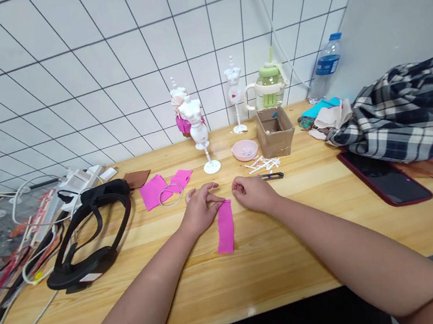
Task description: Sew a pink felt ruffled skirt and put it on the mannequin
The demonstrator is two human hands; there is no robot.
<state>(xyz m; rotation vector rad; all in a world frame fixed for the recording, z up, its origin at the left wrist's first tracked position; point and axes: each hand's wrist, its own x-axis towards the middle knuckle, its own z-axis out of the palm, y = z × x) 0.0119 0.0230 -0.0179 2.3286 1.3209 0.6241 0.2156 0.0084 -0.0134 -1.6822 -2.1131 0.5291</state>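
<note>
A narrow strip of magenta fabric [224,230] with a pinked left edge lies lengthwise on the wooden table. Touching its upper end is my left hand [203,207], with the fingers apart and the palm turned down. My right hand [254,192] rests just to the right of the strip, apart from it. Its fingers are curled together in a pinch, and whatever may be between them is too small to make out. Beyond the hands stands a small white dress-form mannequin [196,123]. Thread snips [271,176] lie just past my right hand.
Magenta fabric pieces [154,191] and a wire ring [171,194] lie at left, near a black headset strap [87,235]. Behind are a pink dish [244,150], a cardboard box [275,132] and a green-lidded jug [270,85]. A phone [384,177] and plaid cloth [404,112] are at right.
</note>
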